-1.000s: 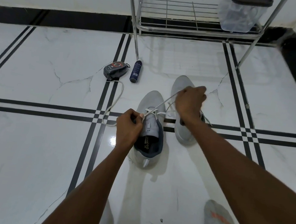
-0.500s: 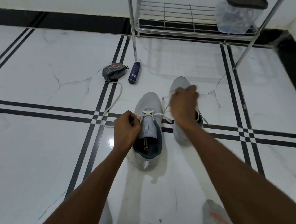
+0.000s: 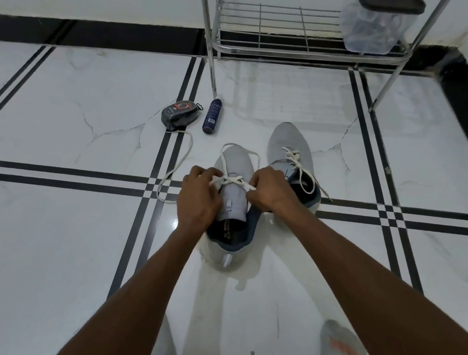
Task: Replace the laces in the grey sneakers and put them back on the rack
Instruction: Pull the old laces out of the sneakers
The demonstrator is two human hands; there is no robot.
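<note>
Grey sneakers stand side by side on the white tiled floor (image 3: 50, 231), toes toward the metal rack (image 3: 305, 52). Over the near sneaker (image 3: 231, 205), the left hand (image 3: 197, 199) and right hand (image 3: 271, 191) each pinch an end of its white lace (image 3: 231, 180), which crosses above the tongue. The far sneaker (image 3: 290, 145) sits already laced. A loose lace (image 3: 175, 168) lies left, near a black shoe-polish sponge (image 3: 179, 115) and a dark spray can (image 3: 212, 115).
</note>
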